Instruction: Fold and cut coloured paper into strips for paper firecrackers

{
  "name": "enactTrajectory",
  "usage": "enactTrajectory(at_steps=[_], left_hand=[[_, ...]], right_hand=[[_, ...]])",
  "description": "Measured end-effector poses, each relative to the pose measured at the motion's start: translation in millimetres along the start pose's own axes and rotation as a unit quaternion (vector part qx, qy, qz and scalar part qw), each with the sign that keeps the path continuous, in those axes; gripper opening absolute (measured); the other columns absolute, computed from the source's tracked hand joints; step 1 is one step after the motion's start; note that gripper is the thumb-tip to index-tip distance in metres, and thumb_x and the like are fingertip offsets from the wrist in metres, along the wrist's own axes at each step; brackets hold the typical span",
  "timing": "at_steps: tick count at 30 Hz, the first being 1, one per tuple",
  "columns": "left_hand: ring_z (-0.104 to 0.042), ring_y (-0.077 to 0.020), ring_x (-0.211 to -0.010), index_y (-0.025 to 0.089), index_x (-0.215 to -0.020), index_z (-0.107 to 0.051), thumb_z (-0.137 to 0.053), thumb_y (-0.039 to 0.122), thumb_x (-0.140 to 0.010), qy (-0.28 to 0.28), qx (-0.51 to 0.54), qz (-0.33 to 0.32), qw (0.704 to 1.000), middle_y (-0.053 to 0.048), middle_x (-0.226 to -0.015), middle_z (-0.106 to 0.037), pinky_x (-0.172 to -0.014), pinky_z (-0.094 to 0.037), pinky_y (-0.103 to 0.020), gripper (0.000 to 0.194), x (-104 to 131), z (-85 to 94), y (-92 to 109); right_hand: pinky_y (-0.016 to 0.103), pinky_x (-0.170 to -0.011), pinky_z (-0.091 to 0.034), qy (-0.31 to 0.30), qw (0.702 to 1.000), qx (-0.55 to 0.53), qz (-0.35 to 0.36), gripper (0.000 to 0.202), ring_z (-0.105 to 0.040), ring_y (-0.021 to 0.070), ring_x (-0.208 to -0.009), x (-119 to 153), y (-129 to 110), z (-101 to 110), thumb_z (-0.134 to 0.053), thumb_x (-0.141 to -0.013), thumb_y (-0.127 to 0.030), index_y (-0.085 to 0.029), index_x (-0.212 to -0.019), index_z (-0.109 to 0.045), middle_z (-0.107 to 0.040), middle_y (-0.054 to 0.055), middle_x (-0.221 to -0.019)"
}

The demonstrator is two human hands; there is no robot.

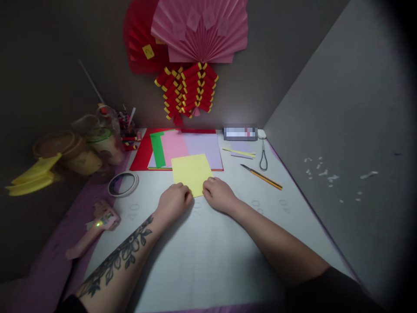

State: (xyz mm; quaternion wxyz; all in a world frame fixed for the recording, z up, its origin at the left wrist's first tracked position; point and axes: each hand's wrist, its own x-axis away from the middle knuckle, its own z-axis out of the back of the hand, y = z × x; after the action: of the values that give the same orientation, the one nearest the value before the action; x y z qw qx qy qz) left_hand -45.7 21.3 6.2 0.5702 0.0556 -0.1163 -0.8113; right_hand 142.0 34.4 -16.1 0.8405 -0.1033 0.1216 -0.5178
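Observation:
A square sheet of yellow paper (191,170) lies in front of me, its far edge overlapping a stack of coloured paper. My left hand (176,198) is closed at its near left corner, fingers curled. At the near right side my right hand (219,193) is curled too, with fingertips on the paper's edge. Both hands seem to pinch the sheet, though the fingertips are partly hidden. Behind it, the stack shows lilac paper (205,145), pink paper (174,148), a green strip (157,150) and red paper (140,152).
To the right lie a craft knife (262,177), thin paper strips (239,152) and a white tag with a grey loop (263,161). At left are a tape roll (123,184), a pink glue gun (94,228) with a lit light, and cups (106,145). Paper firecrackers (198,89) hang behind.

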Motion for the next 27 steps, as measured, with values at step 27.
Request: enactTrajectory(at_steps=[27], left_hand=[[-0.058,-0.0201,-0.076,0.021,-0.071,-0.063,-0.049,0.028,-0.078,-0.002,0.013,0.031,0.999,-0.004,-0.077,-0.064,-0.061,-0.034,-0.028,0.017,-2.8,-1.1,-3.2]], right_hand=[[0.031,-0.074,-0.034,0.020,0.996,-0.025,-0.089,0.005,-0.047,0.0215,-0.088,4.6,-4.8,0.2,-0.055,-0.082,-0.024,-0.020,-0.079,-0.057,-0.057,0.005,-0.089]])
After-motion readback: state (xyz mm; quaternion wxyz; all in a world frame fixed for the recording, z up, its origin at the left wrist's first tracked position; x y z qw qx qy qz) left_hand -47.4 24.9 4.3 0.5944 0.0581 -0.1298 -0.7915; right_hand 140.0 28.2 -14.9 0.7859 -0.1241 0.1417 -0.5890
